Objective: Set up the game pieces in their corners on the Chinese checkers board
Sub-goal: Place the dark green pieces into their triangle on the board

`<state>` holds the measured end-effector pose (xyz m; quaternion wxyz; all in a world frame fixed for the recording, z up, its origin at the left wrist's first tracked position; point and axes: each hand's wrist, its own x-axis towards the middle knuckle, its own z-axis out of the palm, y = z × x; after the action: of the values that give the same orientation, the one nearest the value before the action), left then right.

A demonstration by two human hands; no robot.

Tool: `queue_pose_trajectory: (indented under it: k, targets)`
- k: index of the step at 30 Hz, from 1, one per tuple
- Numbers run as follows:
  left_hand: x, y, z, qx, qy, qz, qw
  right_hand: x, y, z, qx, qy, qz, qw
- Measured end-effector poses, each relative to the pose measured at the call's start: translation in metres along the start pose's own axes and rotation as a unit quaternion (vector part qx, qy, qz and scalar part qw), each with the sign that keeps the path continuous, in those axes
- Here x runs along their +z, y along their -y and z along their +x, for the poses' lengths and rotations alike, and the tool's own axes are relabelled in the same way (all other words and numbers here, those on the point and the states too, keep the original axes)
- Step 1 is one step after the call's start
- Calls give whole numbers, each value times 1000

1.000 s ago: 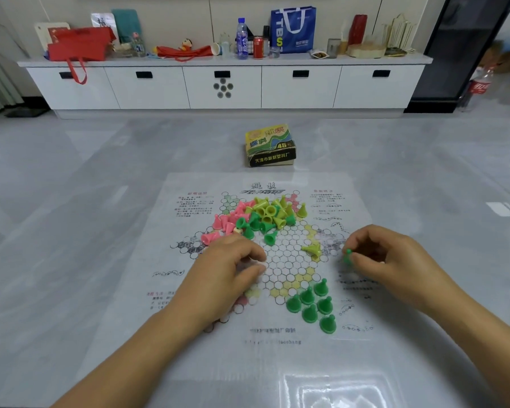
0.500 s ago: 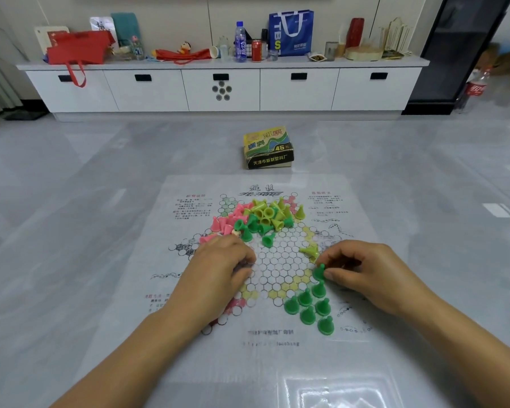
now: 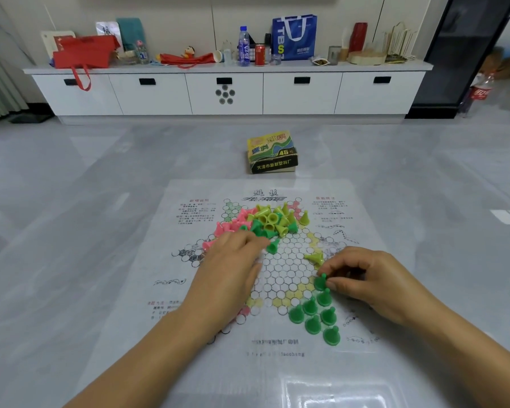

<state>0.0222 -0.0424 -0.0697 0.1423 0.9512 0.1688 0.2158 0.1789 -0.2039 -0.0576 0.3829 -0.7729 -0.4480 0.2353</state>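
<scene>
Six green pieces (image 3: 312, 318) are set; a seventh piece (image 3: 320, 282) is pinched by the right hand (image 3: 365, 278). The grip of the left hand (image 3: 230, 275) cannot be told, and the pile (image 3: 268, 219) is unsorted.

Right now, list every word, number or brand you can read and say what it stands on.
"45": top of the game box.
"天津市新新塑料厂": front side of that box.
"TBS": blue bag.
Other lettering on the box top, and print on the board sheet, water bottle, red can and cola bottle: too small or blurred to read.
</scene>
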Motion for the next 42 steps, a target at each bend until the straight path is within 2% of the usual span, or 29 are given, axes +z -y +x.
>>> queue_pose_trajectory:
  k: [7,12,17,20,23,27,30,42]
  targets:
    - [14,-2,10,35,25,81,996,-2,-1,0,18,6,9,1000]
    - [3,-11,5,15,44,22,999,-3,-1,1,28,8,19,999]
    - [0,-11,6,26,48,17,998,-4,-1,0,35,18,36,999]
    - [-5,-8,7,52,83,32,995,-4,-2,-1,25,18,23,999]
    - [-7,-13,5,28,69,-33,997,-4,-3,-1,18,17,16,1000]
    - [3,-29,3,-45,65,-224,971,-4,-1,1,21,18,34,999]
    - [12,-31,4,-23,69,-209,975,-3,-1,2,11,15,37,999]
    - [14,-32,4,-27,76,-221,972,-3,0,5,2,13,3,1000]
